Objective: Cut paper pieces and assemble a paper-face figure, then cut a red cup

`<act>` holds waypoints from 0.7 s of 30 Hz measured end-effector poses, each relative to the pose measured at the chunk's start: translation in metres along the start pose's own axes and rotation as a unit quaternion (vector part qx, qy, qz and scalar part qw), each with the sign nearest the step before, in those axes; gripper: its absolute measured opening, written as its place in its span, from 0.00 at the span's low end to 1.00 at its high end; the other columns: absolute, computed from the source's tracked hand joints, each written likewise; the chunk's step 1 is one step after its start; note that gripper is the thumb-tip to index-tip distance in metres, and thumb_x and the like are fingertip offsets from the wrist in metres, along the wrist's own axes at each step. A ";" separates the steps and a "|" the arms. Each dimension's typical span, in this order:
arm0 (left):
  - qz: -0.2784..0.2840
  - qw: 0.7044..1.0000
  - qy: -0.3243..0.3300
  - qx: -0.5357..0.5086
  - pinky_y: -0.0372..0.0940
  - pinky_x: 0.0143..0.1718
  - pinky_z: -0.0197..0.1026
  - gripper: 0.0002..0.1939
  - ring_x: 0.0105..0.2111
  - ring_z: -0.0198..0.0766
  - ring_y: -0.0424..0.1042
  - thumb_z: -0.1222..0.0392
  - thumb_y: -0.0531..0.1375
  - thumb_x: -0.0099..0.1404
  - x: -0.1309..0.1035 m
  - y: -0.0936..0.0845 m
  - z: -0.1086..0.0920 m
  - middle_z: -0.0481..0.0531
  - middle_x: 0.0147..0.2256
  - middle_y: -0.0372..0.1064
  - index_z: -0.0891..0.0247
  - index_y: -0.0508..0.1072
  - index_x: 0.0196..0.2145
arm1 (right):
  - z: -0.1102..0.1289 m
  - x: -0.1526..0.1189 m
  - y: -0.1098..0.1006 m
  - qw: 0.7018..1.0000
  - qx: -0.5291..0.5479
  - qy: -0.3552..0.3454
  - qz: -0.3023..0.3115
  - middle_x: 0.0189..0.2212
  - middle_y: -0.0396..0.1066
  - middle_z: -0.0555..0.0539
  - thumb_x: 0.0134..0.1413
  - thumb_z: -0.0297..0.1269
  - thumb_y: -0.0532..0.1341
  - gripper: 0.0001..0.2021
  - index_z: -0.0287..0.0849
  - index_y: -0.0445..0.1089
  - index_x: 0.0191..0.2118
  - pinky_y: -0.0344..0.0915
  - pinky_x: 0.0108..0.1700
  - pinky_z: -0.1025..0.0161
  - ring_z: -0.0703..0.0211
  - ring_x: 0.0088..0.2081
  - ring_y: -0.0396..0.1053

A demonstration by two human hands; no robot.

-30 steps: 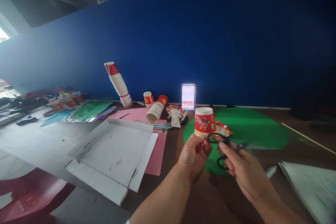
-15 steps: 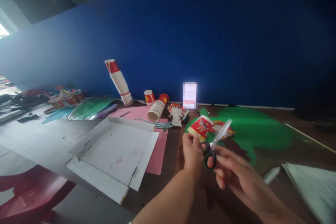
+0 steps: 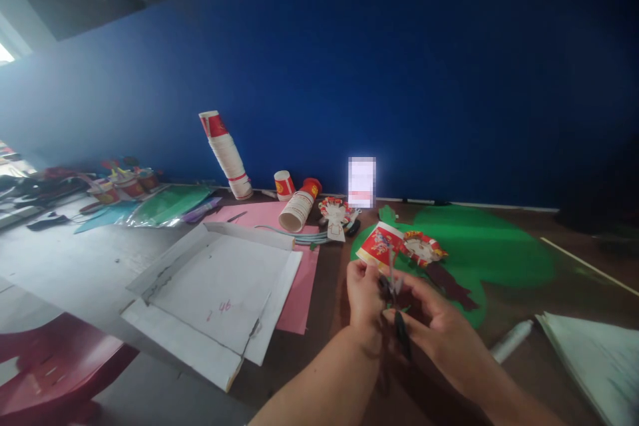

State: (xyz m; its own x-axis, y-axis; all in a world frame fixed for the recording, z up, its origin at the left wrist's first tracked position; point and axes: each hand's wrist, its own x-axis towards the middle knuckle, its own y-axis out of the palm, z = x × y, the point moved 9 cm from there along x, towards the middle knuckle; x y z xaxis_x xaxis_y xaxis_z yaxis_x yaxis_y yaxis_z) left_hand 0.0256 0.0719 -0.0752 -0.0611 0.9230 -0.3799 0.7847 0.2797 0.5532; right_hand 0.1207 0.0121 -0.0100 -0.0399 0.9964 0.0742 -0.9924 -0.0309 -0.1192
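Observation:
My left hand [image 3: 363, 294] is closed, with its fingertips on the near edge of a red paper cup [image 3: 380, 243] with a printed figure and a pale band. Close beside it, my right hand [image 3: 439, 329] holds black-handled scissors [image 3: 402, 335], one handle loop dropping below the fingers. The blades point up in front of the cup; whether they touch it I cannot tell. Behind my right fingers lies a cut paper cup spread like a flower [image 3: 423, 249], on green painted or papered shapes [image 3: 499, 246].
A box lid of white card [image 3: 210, 299] overlaps pink paper [image 3: 304, 299] on the left. Behind stand a leaning cup stack [image 3: 228, 156], a lying stack [image 3: 295, 214] and another cut cup [image 3: 335, 213]. A white marker [image 3: 512, 341] and paper sheets [image 3: 594, 359] lie right.
The scissors have turned from pointing up and right to upright before the cup, and their handles have spread apart. My right hand has shifted slightly; the cup has tilted a little.

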 end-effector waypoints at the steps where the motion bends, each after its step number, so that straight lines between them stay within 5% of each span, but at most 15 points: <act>1: 0.008 1.000 -0.006 -0.010 0.59 0.22 0.32 0.13 0.17 0.29 0.62 0.60 0.66 0.55 0.001 0.002 0.002 0.43 0.20 0.64 0.63 0.63 0.29 | 0.003 0.000 -0.002 0.999 -0.043 -0.016 -0.015 0.51 0.74 0.46 0.52 0.41 0.68 0.21 0.53 0.73 0.54 0.65 0.55 0.54 0.50 0.49 0.71; 5: 0.054 0.995 -0.041 -0.068 0.60 0.21 0.30 0.09 0.17 0.28 0.63 0.64 0.62 0.61 0.000 0.015 0.004 0.45 0.20 0.64 0.65 0.64 0.28 | 0.011 -0.001 -0.021 0.984 -0.118 -0.066 -0.114 0.47 0.77 0.46 0.50 0.45 0.68 0.18 0.52 0.77 0.49 0.66 0.54 0.52 0.48 0.47 0.73; 8: 0.014 0.984 -0.052 -0.170 0.64 0.26 0.27 0.06 0.23 0.27 0.69 0.72 0.56 0.64 -0.005 0.014 -0.003 0.49 0.23 0.66 0.66 0.64 0.30 | 0.003 0.002 -0.040 0.982 -0.061 -0.029 -0.176 0.42 0.80 0.45 0.51 0.48 0.65 0.18 0.46 0.77 0.45 0.69 0.52 0.52 0.46 0.45 0.75; 10: 0.043 0.976 -0.060 -0.206 0.66 0.28 0.27 0.06 0.25 0.28 0.71 0.73 0.56 0.64 -0.009 0.022 -0.009 0.52 0.26 0.68 0.67 0.65 0.30 | -0.005 0.005 -0.052 0.979 -0.024 0.002 -0.201 0.37 0.81 0.46 0.50 0.48 0.64 0.18 0.46 0.75 0.45 0.71 0.50 0.52 0.46 0.43 0.77; 15: 0.101 0.969 -0.062 -0.217 0.69 0.28 0.27 0.05 0.27 0.29 0.72 0.73 0.57 0.64 -0.015 0.032 -0.016 0.55 0.29 0.70 0.69 0.67 0.31 | 0.003 0.005 -0.061 0.971 -0.097 -0.029 -0.215 0.41 0.80 0.48 0.48 0.46 0.66 0.13 0.50 0.77 0.40 0.71 0.51 0.51 0.43 0.46 0.77; 21: 0.040 0.972 -0.053 -0.227 0.69 0.28 0.28 0.07 0.26 0.29 0.72 0.72 0.55 0.66 -0.003 0.017 -0.018 0.53 0.29 0.68 0.66 0.63 0.30 | 0.003 -0.003 -0.041 0.980 -0.082 -0.052 -0.175 0.51 0.76 0.46 0.54 0.46 0.63 0.20 0.49 0.75 0.51 0.67 0.57 0.52 0.46 0.53 0.73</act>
State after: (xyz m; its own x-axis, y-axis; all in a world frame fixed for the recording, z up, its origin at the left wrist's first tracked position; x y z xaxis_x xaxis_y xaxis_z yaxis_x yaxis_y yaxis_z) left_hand 0.0286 0.0783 -0.0512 0.0712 0.9211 -0.3827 0.4307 0.3177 0.8447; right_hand 0.1609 0.0100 -0.0024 0.2786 0.9304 0.2381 -0.9158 0.3321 -0.2259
